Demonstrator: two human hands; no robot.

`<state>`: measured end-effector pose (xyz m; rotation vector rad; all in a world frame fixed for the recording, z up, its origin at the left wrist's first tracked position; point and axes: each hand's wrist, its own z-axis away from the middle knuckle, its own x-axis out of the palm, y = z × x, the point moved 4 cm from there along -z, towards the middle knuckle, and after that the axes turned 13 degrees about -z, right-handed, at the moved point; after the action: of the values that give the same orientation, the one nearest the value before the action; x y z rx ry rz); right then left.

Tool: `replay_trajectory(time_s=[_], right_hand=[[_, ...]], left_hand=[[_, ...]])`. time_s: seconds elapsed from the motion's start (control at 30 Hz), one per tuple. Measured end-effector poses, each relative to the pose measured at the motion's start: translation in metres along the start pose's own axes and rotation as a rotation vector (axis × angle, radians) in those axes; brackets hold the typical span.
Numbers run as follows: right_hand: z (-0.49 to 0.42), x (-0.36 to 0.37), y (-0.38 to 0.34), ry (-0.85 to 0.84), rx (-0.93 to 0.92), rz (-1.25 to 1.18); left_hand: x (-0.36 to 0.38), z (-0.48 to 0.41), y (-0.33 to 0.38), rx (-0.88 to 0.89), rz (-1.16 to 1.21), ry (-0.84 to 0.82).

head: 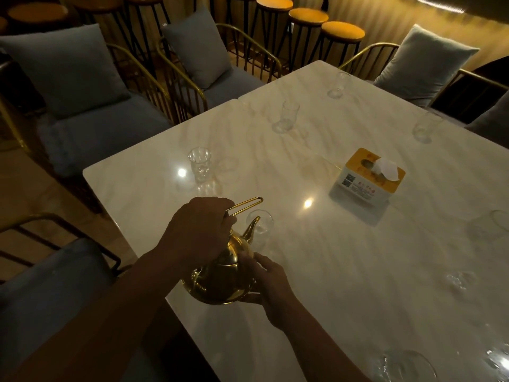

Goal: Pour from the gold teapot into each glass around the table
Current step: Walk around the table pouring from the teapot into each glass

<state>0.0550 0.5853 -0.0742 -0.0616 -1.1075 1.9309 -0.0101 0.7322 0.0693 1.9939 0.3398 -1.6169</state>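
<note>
Left hand [201, 230]: knuckles up, my fingers curled round the pot's wire handle [245, 206], gripping it from above.
Armchairs [91, 125]: grey cushions in gold frames, along the table's left side.
Corner glass [199, 162]: upright on the top near the left corner, apart from the pot.
Gold teapot [223, 279]: held off the table between both my hands, over the near edge, tipped forward with its spout [252, 228] aimed away from me.
Spout glass [261, 224]: upright just beyond the spout tip, which overlaps its rim from where I look; I cannot tell whether anything flows.
Right hand [271, 288]: cupped round the pot's right side, fingers on the belly, thumb under the base.
Middle glass [287, 114]: upright, farther along the left side.
Stools [308, 16]: a row of round orange seats behind the table.
Table [330, 271]: pale, glossy, marble-patterned top.
Far glass [338, 84]: near the far corner.
Tissue box [367, 175]: yellow and white, a tissue sticking up, out in the middle of the top.
Right-side glass [425, 126]: upright near the right edge, beside another grey chair.
Edge glasses [407, 365]: blurred glass shapes low and right, too smeared to describe.
</note>
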Motion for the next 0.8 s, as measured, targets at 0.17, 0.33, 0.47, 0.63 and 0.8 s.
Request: replay_trajectory(time_s=[0.17, 0.33, 0.47, 0.63, 0.8], right_hand=[[-0.0039, -0.0008, 0.0033, 0.002, 0.015, -0.033], [-0.0042, 0.0013, 0.0046, -0.001, 0.021, -0.032], [-0.0061, 0.0042, 0.0075, 0.002, 0.042, -0.023], [-0.0055, 0.0082, 0.0080, -0.011, 0.051, -0.026], [-0.0030, 0.0088, 0.0076, -0.011, 0.053, -0.021]], left_hand=[[-0.0010, -0.0078, 0.0030, 0.014, -0.025, -0.010], [-0.0008, -0.0080, 0.0008, 0.003, -0.032, -0.025], [-0.0019, -0.0078, -0.0007, 0.000, -0.044, -0.039], [-0.0045, -0.0077, -0.0003, -0.009, -0.054, -0.052], [-0.0065, -0.0071, 0.0007, -0.009, -0.065, -0.049]])
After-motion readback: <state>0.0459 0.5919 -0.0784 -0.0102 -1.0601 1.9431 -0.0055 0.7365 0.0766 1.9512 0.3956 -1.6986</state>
